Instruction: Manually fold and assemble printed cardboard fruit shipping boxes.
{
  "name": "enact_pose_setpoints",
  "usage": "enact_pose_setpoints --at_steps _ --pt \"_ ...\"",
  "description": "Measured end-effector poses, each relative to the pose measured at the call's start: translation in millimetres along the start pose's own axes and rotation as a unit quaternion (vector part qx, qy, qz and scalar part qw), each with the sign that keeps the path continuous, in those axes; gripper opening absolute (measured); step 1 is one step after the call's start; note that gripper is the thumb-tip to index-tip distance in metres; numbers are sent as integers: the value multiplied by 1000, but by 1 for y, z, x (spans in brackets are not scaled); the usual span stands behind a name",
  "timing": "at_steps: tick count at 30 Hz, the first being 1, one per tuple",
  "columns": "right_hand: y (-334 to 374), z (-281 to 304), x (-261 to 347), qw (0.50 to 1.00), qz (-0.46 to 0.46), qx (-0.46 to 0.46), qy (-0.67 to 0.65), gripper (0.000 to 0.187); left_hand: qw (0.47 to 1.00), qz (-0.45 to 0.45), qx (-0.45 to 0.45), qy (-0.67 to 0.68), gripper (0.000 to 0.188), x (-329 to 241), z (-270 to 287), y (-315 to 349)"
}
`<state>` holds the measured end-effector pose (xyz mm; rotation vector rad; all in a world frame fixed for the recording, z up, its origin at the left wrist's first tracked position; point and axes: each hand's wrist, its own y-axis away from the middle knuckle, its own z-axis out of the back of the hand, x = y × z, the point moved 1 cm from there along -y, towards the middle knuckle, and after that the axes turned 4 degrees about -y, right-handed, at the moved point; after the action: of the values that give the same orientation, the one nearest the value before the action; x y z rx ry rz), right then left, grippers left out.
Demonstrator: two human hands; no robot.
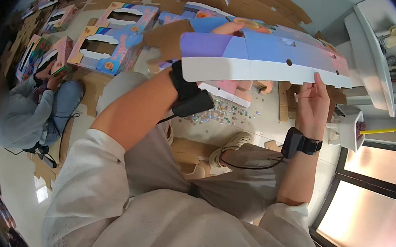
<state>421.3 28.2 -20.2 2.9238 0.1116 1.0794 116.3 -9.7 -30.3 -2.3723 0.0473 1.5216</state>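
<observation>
Worn on the head, the left fisheye camera looks down and forward: close above the pale shirt [185, 234], out past the grey trousers [155, 155], toward the wall [326, 6] at the upper rim.

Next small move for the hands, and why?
Probably use the right hand to fold the white strip along its join with the printed area. That hand's fingers are at the strip's edge, and the strip looks unfolded along the near side of the printed cardboard sheet. The left hand, partly hidden, seems placed to steady it.
</observation>
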Motion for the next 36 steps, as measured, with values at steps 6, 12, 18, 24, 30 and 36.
enact_pose_setpoints --at_steps 6,12,18,24,30,36 --pt "9 -3 2 995 -7 98 -31 41 795 -379 -58 -470 44 -11 51 -7" --pt "22 -1 -7 957 -22 199 210 58 940 -163 -82 -288 41 -14 70 0" --pt "-9 55 -15 994 -68 -3 88 39 986 83 -91 -108 32 -34 82 2" --pt "-17 94 11 681 182 134 697 56 978 148 -123 -86 26 -52 102 19" --pt "1 87 40 998 -3 -44 46 76 966 196 -169 -11 24 -79 119 38" --pt "13 77 42 1000 -10 -14 1 81 977 122 -171 -30 23 -65 148 32"
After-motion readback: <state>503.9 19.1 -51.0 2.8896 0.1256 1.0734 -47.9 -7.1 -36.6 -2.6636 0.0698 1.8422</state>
